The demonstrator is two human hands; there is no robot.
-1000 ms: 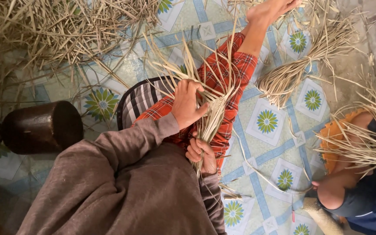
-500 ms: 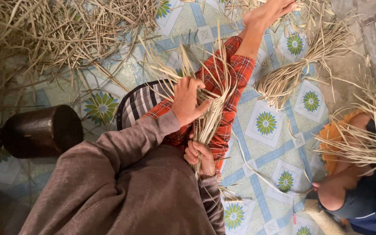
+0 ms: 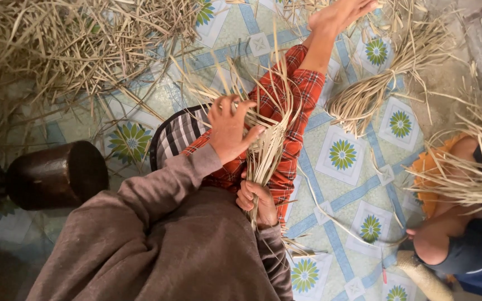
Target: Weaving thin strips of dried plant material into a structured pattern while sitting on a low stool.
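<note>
— What changed just now?
— The left hand [image 3: 227,129] slid higher along the bundle of dry leaf strips [image 3: 269,139], fingers spreading them.
— And below it?
— The right hand [image 3: 256,198] stays clenched around the bundle's base, over the lap.

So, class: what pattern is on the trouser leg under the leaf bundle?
Red-orange plaid trouser leg, clearest in the head view.

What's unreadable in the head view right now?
- Right hand: palm hidden by the dried leaf bundle it grips.
- Left hand: fingertips buried among the strips.
- Dark cylinder: left end lost in shadow.
- Second person: cut off by the right edge.
</note>
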